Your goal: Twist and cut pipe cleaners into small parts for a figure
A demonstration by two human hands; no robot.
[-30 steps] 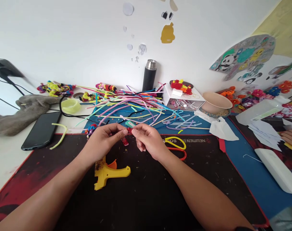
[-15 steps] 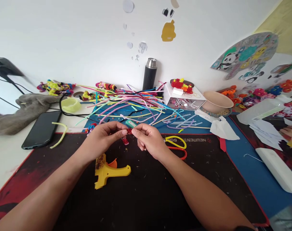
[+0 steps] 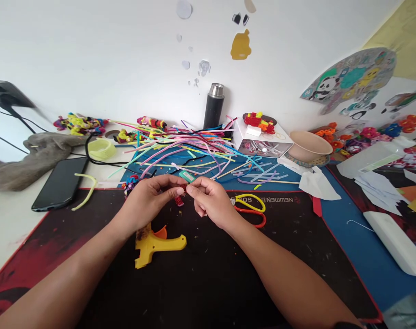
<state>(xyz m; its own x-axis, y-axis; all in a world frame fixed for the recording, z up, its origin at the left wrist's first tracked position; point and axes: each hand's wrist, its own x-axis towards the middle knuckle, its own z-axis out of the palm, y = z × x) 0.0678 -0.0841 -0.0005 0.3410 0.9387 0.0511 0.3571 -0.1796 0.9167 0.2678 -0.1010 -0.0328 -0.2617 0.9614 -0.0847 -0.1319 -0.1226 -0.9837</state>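
Between my fingertips is a dark red, glittery pipe cleaner [image 3: 179, 201], mostly hidden by the fingers, with a short end hanging below. My left hand [image 3: 149, 198] pinches it from the left between thumb and forefinger. From the right, my right hand [image 3: 210, 198] pinches it too, so both thumbs nearly meet. Just beneath my left wrist a yellow hot glue gun [image 3: 163, 246] with an orange trigger lies on the black mat [image 3: 208, 288]. Beside my right wrist are scissors [image 3: 251, 210] with one yellow and one red handle loop. Behind my fingers sits a small green object [image 3: 186, 176].
A heap of coloured pipe cleaners [image 3: 194, 146] spreads along the back, before a black thermos [image 3: 214, 107]. To the left are a phone [image 3: 60, 184] and a grey cloth [image 3: 33, 157]. At right stand a white box [image 3: 263, 141], a bowl [image 3: 310, 145] and a plastic bottle [image 3: 372, 157].
My hands stay nearly in place, the fingertips closing a little further over the red pipe cleaner, so less of it shows. Another person's hand at the far right has left the view.
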